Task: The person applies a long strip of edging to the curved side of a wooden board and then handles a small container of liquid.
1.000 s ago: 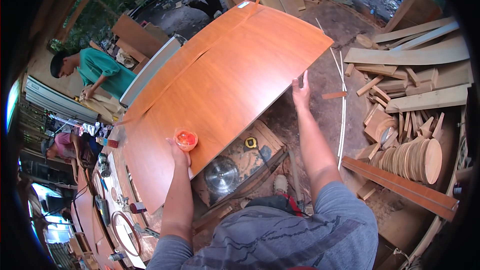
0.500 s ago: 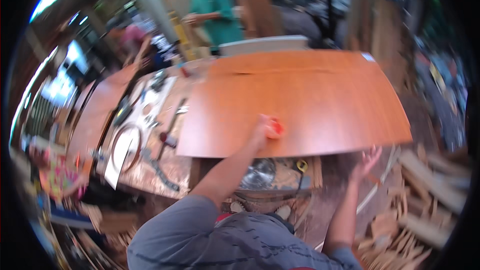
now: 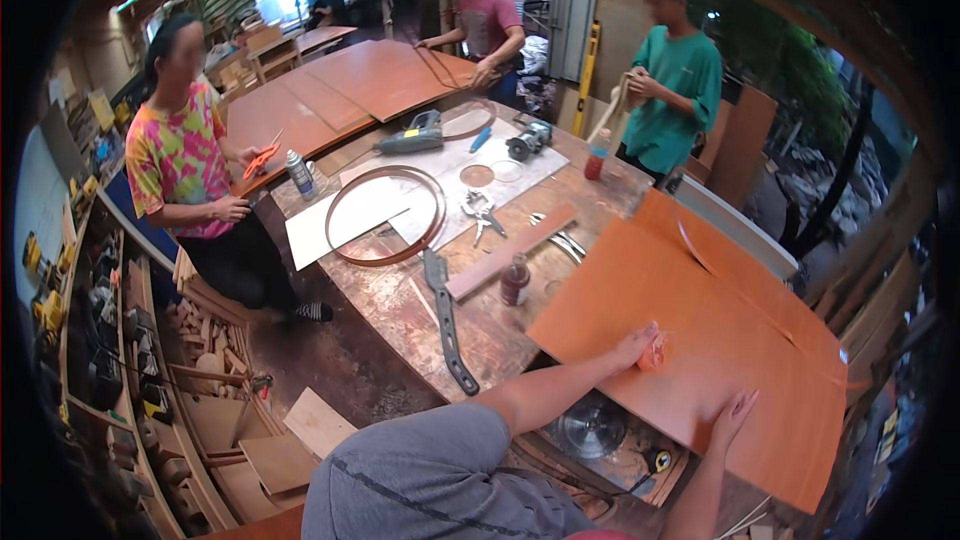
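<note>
A wide orange-brown wood panel point(image 3: 700, 300) with a glossy face lies at the right of the workbench. Over its near left part, my left hand point(image 3: 634, 345) has its fingers closed on a small orange-red, partly see-through thing point(image 3: 655, 352); its exact kind cannot be made out. My right hand point(image 3: 736, 414) is at the panel's near side, fingers stretched out and nothing in them. A thin curved strip point(image 3: 695, 248) lies on the panel's far part. Partly under the near edge show a round saw blade point(image 3: 590, 427) and a yellow-black tape measure point(image 3: 659, 460).
On the workbench point(image 3: 385, 310) lie coiled brown edging point(image 3: 437, 220), a red-brown bottle point(image 3: 515, 280), a black curved bar point(image 3: 447, 325), a wood strip point(image 3: 512, 252) and power tools. Three people stand around; one, at left, holds an orange tool point(image 3: 261, 160). Wood offcuts point(image 3: 205, 335) lie at lower left.
The view has swung left, so the panel sits further right and more people show. My right hand has come from beside the panel's near edge onto it. My left hand keeps the orange-red thing.
</note>
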Tool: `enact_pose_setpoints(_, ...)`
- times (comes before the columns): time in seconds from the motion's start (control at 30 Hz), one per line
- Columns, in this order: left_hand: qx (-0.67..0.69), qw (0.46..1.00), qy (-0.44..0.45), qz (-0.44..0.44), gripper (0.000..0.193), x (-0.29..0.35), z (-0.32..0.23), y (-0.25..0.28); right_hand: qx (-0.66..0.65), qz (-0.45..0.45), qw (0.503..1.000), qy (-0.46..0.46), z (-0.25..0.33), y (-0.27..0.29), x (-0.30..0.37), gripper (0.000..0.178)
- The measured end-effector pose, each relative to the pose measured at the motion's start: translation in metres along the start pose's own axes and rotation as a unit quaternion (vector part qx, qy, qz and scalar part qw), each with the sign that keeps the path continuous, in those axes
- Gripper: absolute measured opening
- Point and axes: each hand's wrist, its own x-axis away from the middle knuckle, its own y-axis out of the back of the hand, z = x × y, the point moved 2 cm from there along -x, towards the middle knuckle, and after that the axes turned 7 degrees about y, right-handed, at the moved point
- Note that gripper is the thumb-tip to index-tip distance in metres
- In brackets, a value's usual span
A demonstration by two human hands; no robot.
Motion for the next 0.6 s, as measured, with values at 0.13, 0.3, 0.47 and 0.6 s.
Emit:
enact_pose_setpoints(0.13,0.132,0.987,-0.006,0.092,0.052,0.02,-0.018,-0.017,0.118,0.066,0.99,0.043,0.022,-0.014,0.012,0.062)
enact_pose_setpoints(0.3,0.118,0.989,-0.047,0.078,0.049,0.017,-0.022,-0.01,0.147,0.065,0.987,0.027,0.033,-0.02,0.011,0.062)
enact_pose_setpoints(0.47,0.083,0.991,-0.051,0.09,0.056,0.006,-0.014,0.0,0.172,0.063,0.982,0.042,0.025,-0.024,0.009,0.062)
enact_pose_setpoints(0.6,0.141,0.988,0.0,0.07,0.059,0.017,-0.022,-0.01,0.18,0.029,0.982,0.047,0.016,-0.014,0.014,0.061)
